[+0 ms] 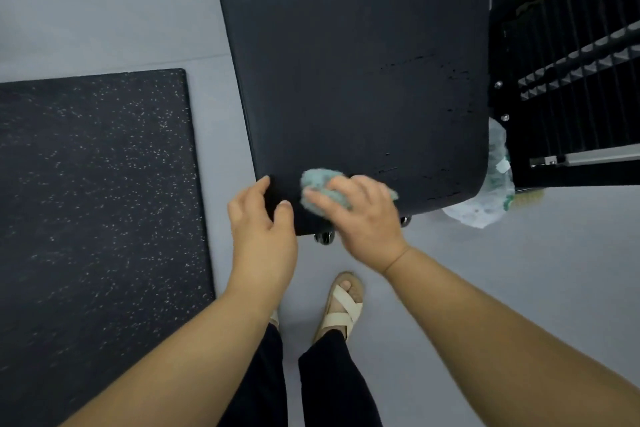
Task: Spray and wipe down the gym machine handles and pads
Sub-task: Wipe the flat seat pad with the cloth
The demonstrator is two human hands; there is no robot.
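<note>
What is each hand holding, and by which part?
The right hand grips the bunched cloth by its middle; left hand only rests on the pad corner.

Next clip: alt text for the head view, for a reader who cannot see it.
The right hand holds a teal cloth against the near edge of a black pad, while the left hand touches its near left corner. A speckled mat lies on the floor at left; a plastic bag lies right of the pad.

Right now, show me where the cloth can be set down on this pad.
Free: the middle and far part of the black pad, beyond both hands. Crowded: its near edge, where the left hand touches the corner and the right hand holds the cloth.
</note>
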